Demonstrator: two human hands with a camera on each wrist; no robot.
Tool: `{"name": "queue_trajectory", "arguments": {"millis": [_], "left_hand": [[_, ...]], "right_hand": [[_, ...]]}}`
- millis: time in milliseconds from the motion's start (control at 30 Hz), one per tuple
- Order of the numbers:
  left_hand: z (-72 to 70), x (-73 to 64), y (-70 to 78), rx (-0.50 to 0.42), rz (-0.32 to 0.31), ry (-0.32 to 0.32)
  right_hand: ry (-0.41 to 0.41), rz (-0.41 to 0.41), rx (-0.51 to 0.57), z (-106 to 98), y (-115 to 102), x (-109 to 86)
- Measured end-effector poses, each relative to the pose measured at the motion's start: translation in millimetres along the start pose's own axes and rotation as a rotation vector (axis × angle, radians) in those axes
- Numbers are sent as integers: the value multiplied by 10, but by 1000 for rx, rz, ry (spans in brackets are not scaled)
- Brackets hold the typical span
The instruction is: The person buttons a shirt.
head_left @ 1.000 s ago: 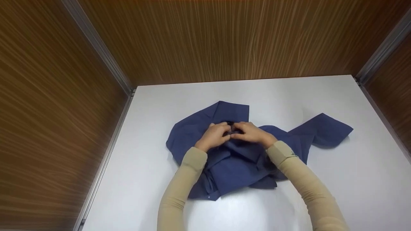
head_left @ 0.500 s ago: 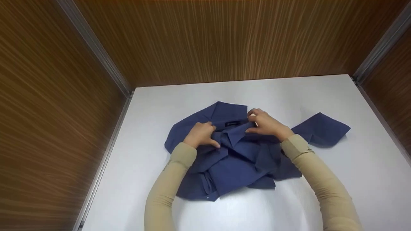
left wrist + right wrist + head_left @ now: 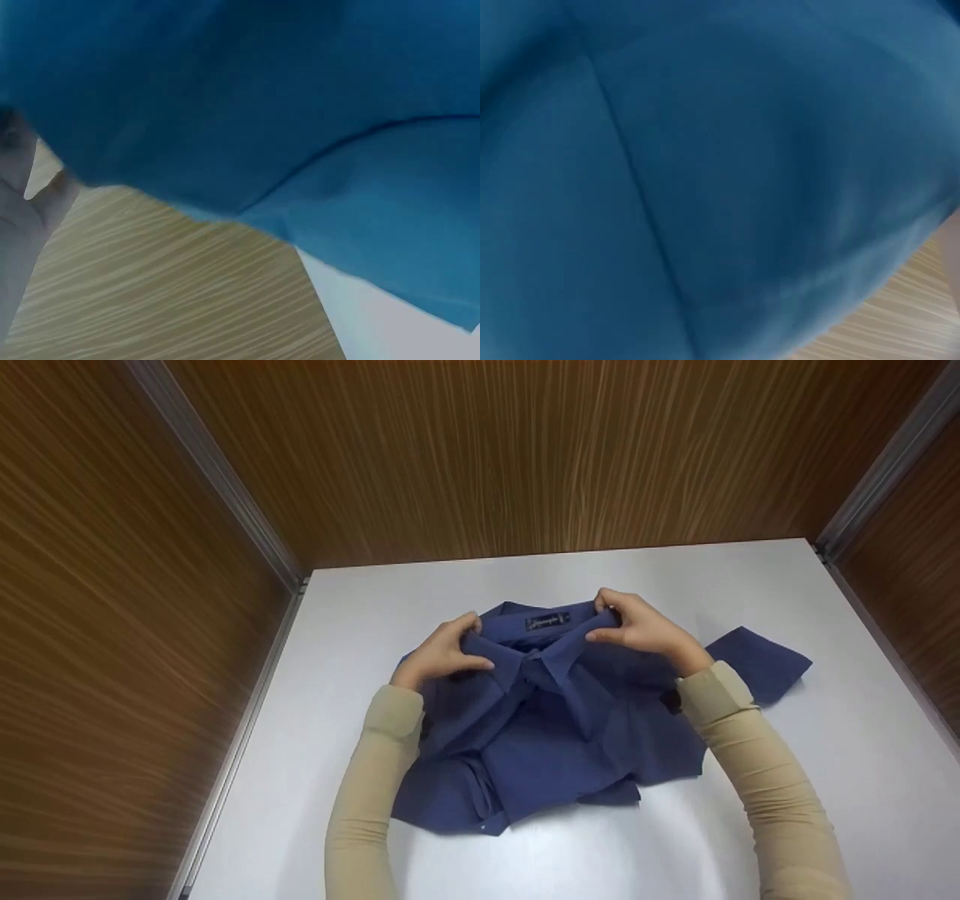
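Note:
A navy collared shirt (image 3: 551,750) lies bunched on the white table, its collar raised toward the camera and a dark label (image 3: 548,621) showing inside the neck. My left hand (image 3: 444,651) grips the collar's left side between thumb and fingers. On the opposite side, my right hand (image 3: 637,624) pinches the collar near its right fold. Cloth (image 3: 247,97) fills most of the left wrist view, with part of the left hand (image 3: 22,195) at its edge. In the right wrist view, blue fabric (image 3: 727,165) hides nearly all of the right hand.
The white table (image 3: 300,735) extends around the shirt. Wood-grain panels stand behind it (image 3: 525,457) and on the left (image 3: 135,660), joined by grey metal corner strips. A sleeve end (image 3: 765,664) spreads out to the right of the right forearm.
Both hands were together at the neckline; they have moved apart, left and right, and away from me. The collar has been spread and lifted, and its label has come into view.

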State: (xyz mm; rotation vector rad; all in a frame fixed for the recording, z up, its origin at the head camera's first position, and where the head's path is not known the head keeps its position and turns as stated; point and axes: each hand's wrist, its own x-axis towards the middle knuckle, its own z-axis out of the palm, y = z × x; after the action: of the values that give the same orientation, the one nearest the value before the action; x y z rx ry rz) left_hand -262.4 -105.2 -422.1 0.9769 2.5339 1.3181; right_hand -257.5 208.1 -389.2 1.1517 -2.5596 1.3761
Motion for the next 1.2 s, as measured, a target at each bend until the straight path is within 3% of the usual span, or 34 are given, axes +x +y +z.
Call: {"name": "queue_trajectory", "arguments": {"millis": [100, 167, 233, 333, 433, 533, 633, 700, 800, 867, 933, 1000, 1100, 1200], "left_hand": [[-71, -9, 60, -80, -73, 14], [-143, -27, 204, -87, -147, -6], [-196, -13, 212, -44, -211, -35], [-263, 34, 188, 87, -270, -38], [-273, 101, -2, 240, -310, 53], [-254, 142, -109, 437, -337, 178], [-186, 209, -239, 637, -350, 319], [-119, 263, -327, 714, -380, 394], [15, 314, -453, 763, -479, 438], [120, 312, -509, 760, -548, 407], [232, 288, -538, 743, -573, 361], [344, 258, -535, 713, -547, 293], [512, 226, -469, 611, -515, 103], [667, 201, -384, 518, -542, -174]], "right_hand": [[28, 9, 70, -27, -123, 56], [67, 23, 92, -27, -145, 97], [91, 38, 85, -29, -136, 141], [52, 65, 58, -52, -36, 202], [-12, 85, 91, -70, 198, 253], [-4, 81, 72, -24, 458, 318], [60, 70, -69, 95, 598, 417], [85, 101, -193, 195, 668, 484], [40, 278, -383, 353, 711, 525], [-43, 393, -478, 458, 722, 509], [-119, 465, -533, 558, 718, 464], [-162, 438, -538, 659, 709, 417], [-235, 351, -518, 803, 669, 341], [-403, 339, -485, 924, 607, 273]]}}
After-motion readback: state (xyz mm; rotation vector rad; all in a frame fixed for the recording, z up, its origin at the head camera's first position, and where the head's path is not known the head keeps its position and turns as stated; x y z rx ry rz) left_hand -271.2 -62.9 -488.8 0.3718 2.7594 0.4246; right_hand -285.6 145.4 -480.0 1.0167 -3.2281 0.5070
